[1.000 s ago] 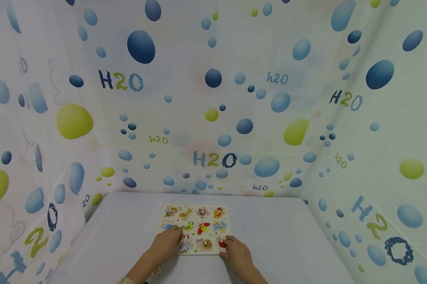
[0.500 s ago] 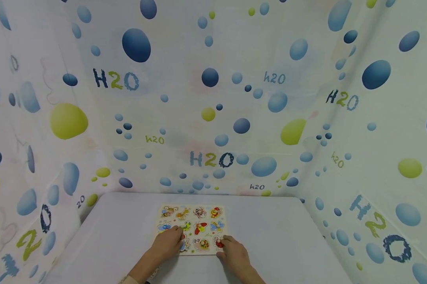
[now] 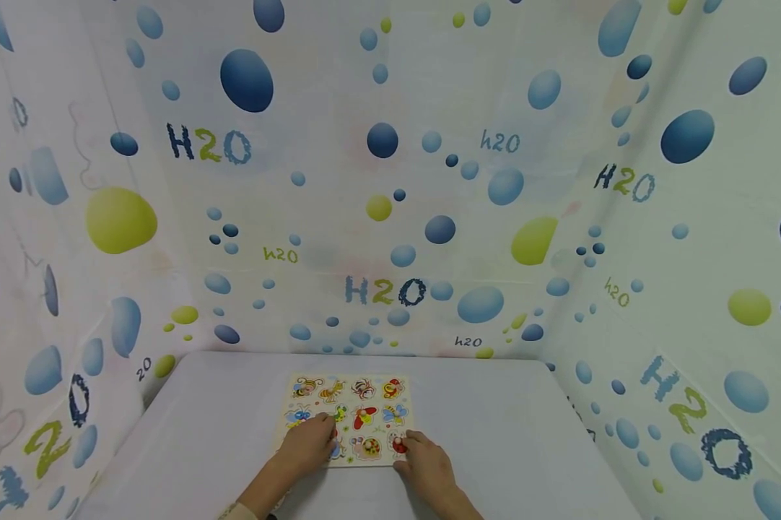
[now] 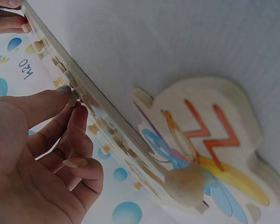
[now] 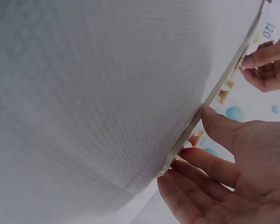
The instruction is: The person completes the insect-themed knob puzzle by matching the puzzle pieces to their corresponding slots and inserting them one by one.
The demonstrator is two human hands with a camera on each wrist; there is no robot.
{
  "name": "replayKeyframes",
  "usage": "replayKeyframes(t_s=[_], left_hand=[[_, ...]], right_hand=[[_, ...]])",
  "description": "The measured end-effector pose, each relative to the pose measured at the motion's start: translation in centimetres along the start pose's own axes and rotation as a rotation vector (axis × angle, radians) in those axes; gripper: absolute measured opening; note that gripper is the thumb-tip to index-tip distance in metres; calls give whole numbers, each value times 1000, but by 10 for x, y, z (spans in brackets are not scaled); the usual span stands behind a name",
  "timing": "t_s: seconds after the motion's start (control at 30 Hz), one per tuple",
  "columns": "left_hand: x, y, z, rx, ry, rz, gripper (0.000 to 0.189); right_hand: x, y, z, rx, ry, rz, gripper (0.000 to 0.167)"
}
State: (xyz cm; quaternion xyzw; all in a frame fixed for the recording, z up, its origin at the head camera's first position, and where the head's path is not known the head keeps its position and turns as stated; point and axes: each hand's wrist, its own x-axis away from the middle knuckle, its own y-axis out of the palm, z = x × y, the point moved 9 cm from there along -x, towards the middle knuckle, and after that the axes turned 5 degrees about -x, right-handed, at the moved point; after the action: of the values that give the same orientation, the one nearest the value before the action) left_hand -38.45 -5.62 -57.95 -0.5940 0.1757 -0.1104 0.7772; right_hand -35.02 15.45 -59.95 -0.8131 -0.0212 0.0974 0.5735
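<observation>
A wooden peg puzzle board [image 3: 358, 463] printed with insects lies flat on the white table in the head view. My left hand [image 3: 307, 442] is over its lower left part and covers some pieces. In the left wrist view, thumb and forefinger pinch a small knob [image 4: 73, 97] on a puzzle piece. At the board's near right corner is my right hand [image 3: 427, 462]. Its thumb touches the near edge while the other fingers bend round the side, close to the ladybug piece [image 3: 398, 443].
A loose puzzle piece [image 4: 224, 102] with red, blue and yellow marks lies on the table near my left wrist. The white table [image 3: 494, 433] reaches back to a curtain [image 3: 325, 130] printed with bubbles and H2O lettering.
The head view has turned slightly to the right, so the scene sits further left. Both hands keep their places on the board, and the loose piece is now mostly hidden behind my left wrist.
</observation>
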Motion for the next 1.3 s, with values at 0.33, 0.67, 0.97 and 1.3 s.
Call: replayKeyframes(t_s=[0.33,0.67,0.97,1.3], left_hand=[[6,-2,0,-20,1,24,27],[10,-2,-4,4,-19,-24,19],[35,-10,-23,35,-100,-104,37],[59,-19,-32,11,-137,-161,32]], right_hand=[[0,2,-2,-15,18,-9,47],[2,2,-2,-20,-24,5,46],[3,-1,-4,-25,-36,4,46],[6,-6,-6,-27,-62,21,45]])
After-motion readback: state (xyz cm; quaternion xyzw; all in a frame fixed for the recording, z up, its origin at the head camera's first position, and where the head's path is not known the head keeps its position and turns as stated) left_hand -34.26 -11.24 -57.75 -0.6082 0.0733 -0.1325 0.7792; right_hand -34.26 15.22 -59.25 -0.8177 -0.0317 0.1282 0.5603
